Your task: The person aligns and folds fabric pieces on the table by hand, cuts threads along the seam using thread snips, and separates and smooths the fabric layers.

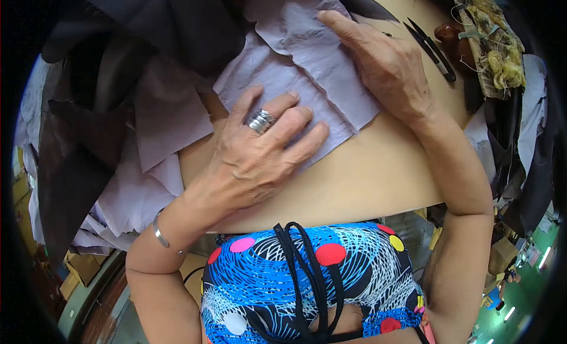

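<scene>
A lavender piece of fabric, creased and with a raised fold or seam across it, lies on the tan board in front of me. My left hand, with several silver rings on one finger, rests on its lower part, fingers spread apart. On the fabric's upper right edge lies my right hand, one digit stretched out across the cloth; its other fingers are mostly hidden. Dark fabric is heaped above and left of the lavender piece.
Black thread snips lie right of my right hand. Beyond them is a strip with tangled yellowish thread. More lavender cloth hangs at the left. The tan board has its edge close to my body.
</scene>
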`<act>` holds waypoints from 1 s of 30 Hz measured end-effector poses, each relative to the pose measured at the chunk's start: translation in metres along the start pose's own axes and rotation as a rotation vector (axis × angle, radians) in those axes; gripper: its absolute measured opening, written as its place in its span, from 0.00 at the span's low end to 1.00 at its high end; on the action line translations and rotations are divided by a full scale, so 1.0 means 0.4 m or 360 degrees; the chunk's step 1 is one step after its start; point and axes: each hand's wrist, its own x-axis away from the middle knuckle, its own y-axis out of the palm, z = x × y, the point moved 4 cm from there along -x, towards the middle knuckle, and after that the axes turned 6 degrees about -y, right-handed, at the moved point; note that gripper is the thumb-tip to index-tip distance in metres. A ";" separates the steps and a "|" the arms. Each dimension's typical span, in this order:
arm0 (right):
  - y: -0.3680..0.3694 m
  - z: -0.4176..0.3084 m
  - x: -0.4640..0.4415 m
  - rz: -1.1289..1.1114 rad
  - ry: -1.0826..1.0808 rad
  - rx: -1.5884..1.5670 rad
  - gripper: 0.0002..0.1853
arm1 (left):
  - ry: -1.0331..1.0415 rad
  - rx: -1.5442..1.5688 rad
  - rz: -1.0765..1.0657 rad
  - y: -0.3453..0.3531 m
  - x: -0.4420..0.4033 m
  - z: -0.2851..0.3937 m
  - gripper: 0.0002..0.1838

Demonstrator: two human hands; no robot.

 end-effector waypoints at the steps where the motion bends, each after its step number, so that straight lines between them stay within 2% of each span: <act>1: 0.003 0.002 0.004 -0.0064 0.0019 0.0006 0.26 | -0.0016 -0.0008 0.0023 0.008 -0.005 0.010 0.21; 5: 0.003 0.011 0.013 -0.0068 -0.0073 0.0051 0.28 | -0.0004 0.0154 0.0161 0.016 -0.024 0.017 0.22; 8: -0.038 -0.014 -0.020 0.0063 -0.0275 0.0464 0.28 | -0.0042 0.0129 0.0115 0.006 -0.033 0.023 0.24; 10: -0.057 -0.046 -0.003 0.0118 -0.0185 -0.0014 0.25 | -0.0021 0.0069 0.0149 0.004 -0.033 0.024 0.22; 12: -0.073 -0.075 0.018 0.0013 -0.0050 -0.0465 0.16 | 0.0012 -0.0002 0.0228 0.006 -0.036 0.025 0.19; 15: -0.074 -0.072 0.049 -0.0360 0.0329 -0.1075 0.06 | 0.0124 0.0072 0.0414 0.014 -0.047 0.022 0.09; 16: -0.075 -0.068 0.059 -0.0392 0.0435 -0.1114 0.05 | 0.0119 0.0124 0.0324 0.012 -0.046 0.023 0.09; 18: -0.082 -0.070 0.070 -0.0409 0.0413 -0.1182 0.05 | 0.0120 0.0228 0.0138 -0.008 -0.044 0.027 0.12; 21: -0.085 -0.075 0.085 -0.0357 0.0413 -0.1220 0.04 | -0.0118 0.0347 0.0110 -0.023 -0.054 0.026 0.11; 25: -0.079 -0.082 0.095 -0.0281 0.0395 -0.1235 0.04 | -0.0368 0.0483 0.0200 -0.024 -0.062 0.040 0.10; 30: -0.074 -0.086 0.104 -0.0214 0.0434 -0.1256 0.04 | -0.0463 0.0379 0.0317 0.002 -0.072 0.061 0.10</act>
